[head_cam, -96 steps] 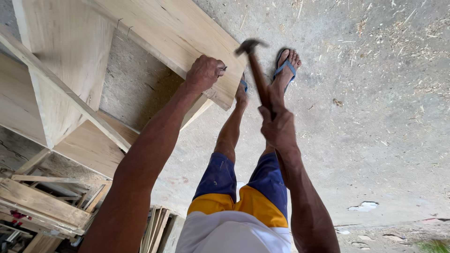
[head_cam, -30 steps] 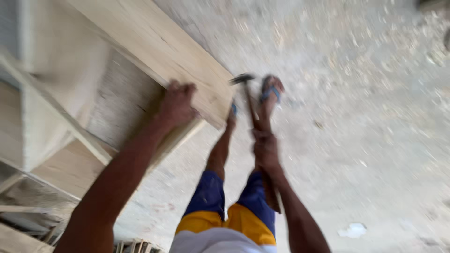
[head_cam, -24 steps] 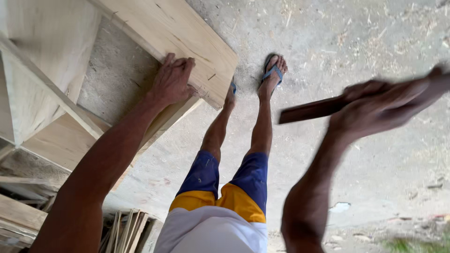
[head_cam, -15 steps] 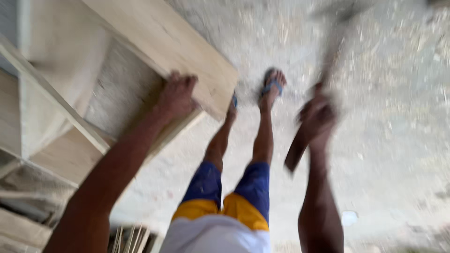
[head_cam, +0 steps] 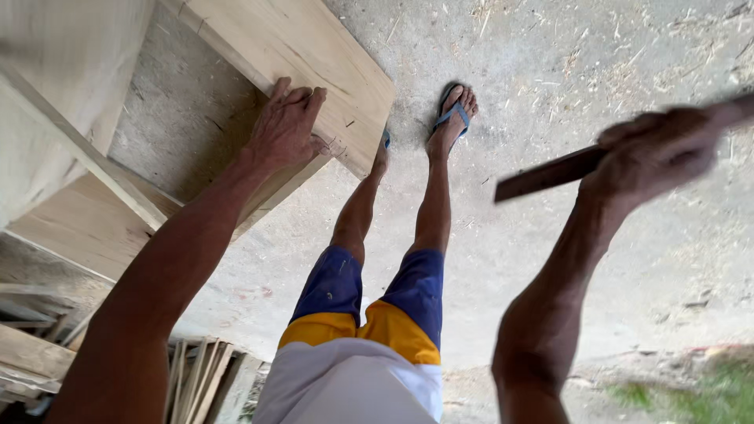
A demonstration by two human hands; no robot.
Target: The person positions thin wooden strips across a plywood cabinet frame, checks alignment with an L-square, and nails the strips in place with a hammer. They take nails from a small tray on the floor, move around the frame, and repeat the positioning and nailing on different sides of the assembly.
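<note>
Plywood cabinet [head_cam: 298, 55] fills the upper left of the view – a pale wooden frame lying on the concrete floor [head_cam: 565, 259], with a broad outer board running diagonally toward the person's feet and an inner divider [head_cam: 94, 169] crossing the open compartment. Through that open compartment the grey floor shows, strewn with sawdust and wood shavings. The corner of the outer board ends just beside the left foot.

Below it, at the lower left edge, a stack of thin wooden slats [head_cam: 204, 377] stands on end, near some loose planks [head_cam: 31, 353].

The person stands with legs straight, in blue-and-yellow shorts [head_cam: 369, 306] and blue flip-flops [head_cam: 452, 114], feet near each other on the floor.

The left hand [head_cam: 287, 129] lies over the inner edge of the outer board, fingers spread flat across the top face and thumb down at the side, pressing on the wood rather than closing round it.

The right hand [head_cam: 656, 149] is raised well apart from the cabinet, at the right of the view and blurred – it is clenched round the dark wooden handle of a hammer [head_cam: 550, 173]. The handle's butt end juts leftward out of the fist; the head of the tool lies toward the right edge and is too smeared to make out.
</note>
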